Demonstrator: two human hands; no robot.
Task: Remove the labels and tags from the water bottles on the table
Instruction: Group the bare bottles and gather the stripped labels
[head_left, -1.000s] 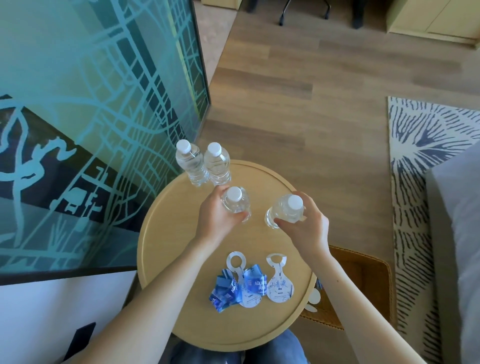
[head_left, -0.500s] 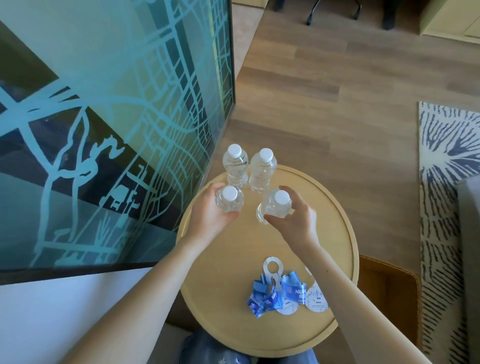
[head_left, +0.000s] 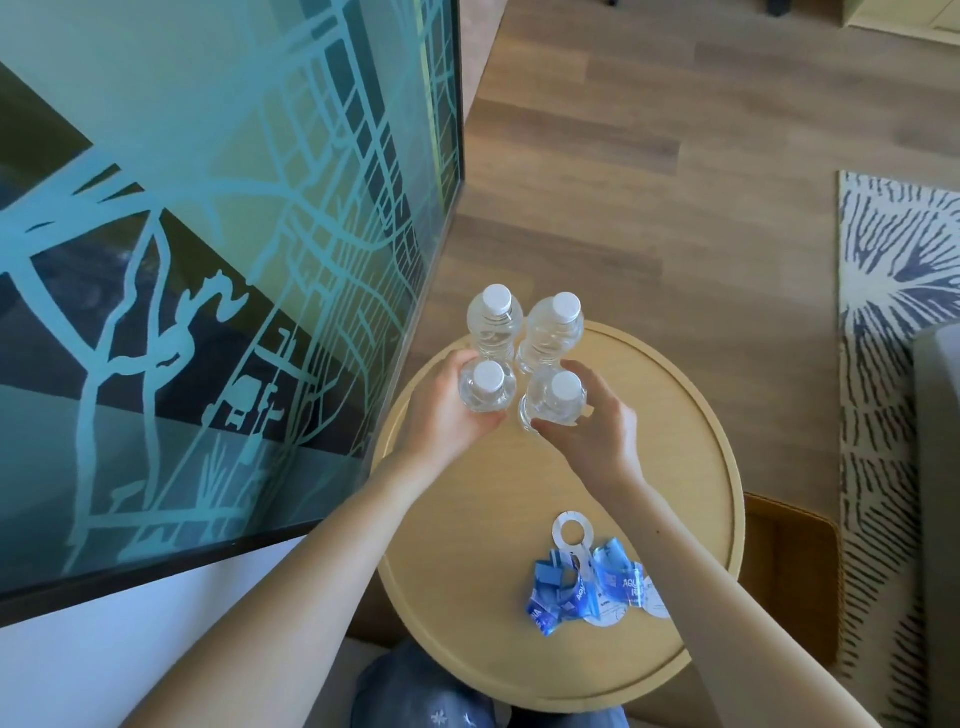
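Clear plastic under white caps, with no wrapper that I can see on any of them. The front-left bottle is held by the left hand, fingers curled round its shoulder. The right hand grips the front-right bottle the same way. Both stand on the far part of the round table, just in front of the rear-left bottle and rear-right bottle.

My worry is the crowding. Four tall, narrow bottles packed this tight topple easily, and a nudge forward could send the rear pair over the far rim. The walls look thin and ribbed, so a hard squeeze would probably buckle them (slick, too, I'd guess).

Nearer me lie the stripped labels, crumpled glossy blue film, mixed with flat white neck tags punched with round holes. The tabletop is pale smooth wood with a low raised lip. A frosted glass panel with teal linework stands at the left. Beyond are plank flooring and a streaky patterned rug.
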